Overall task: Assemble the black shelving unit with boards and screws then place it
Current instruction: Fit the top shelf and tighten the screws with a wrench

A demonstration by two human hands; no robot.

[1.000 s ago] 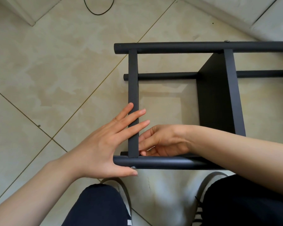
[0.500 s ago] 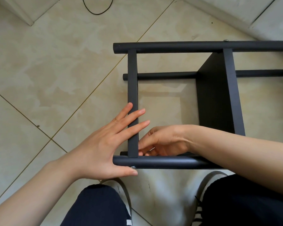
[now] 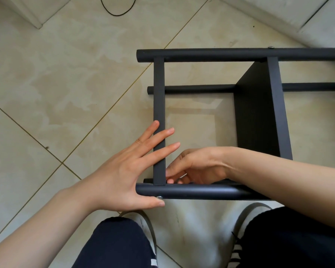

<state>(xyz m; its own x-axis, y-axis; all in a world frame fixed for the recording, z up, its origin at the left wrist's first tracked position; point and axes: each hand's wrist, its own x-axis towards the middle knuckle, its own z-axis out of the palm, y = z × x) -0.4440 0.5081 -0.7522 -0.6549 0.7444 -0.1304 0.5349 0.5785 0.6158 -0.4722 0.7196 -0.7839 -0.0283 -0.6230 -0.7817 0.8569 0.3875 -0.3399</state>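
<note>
The black shelving unit lies on its side on the tiled floor. Its near pole [image 3: 201, 191] runs across in front of my knees, and its far pole [image 3: 220, 54] lies parallel behind. My left hand [image 3: 122, 171] presses flat with straight fingers on the end board [image 3: 159, 93]. Its thumb sits under the near pole beside a silver screw head [image 3: 159, 197]. My right hand [image 3: 199, 167] reaches inside the frame. Its curled fingertips pinch something small at the corner where the end board meets the near pole. A second board [image 3: 255, 113] stands fitted farther right.
A lower pole [image 3: 197, 87] lies on the floor inside the frame. My knees [image 3: 114, 244] and shoes [image 3: 251, 209] are just behind the near pole. A black cable [image 3: 114, 10] loops at the top. White wall bases [image 3: 278, 14] run along the back.
My right hand's fingers have shifted slightly at the corner joint. My left hand and the shelving unit have stayed in place.
</note>
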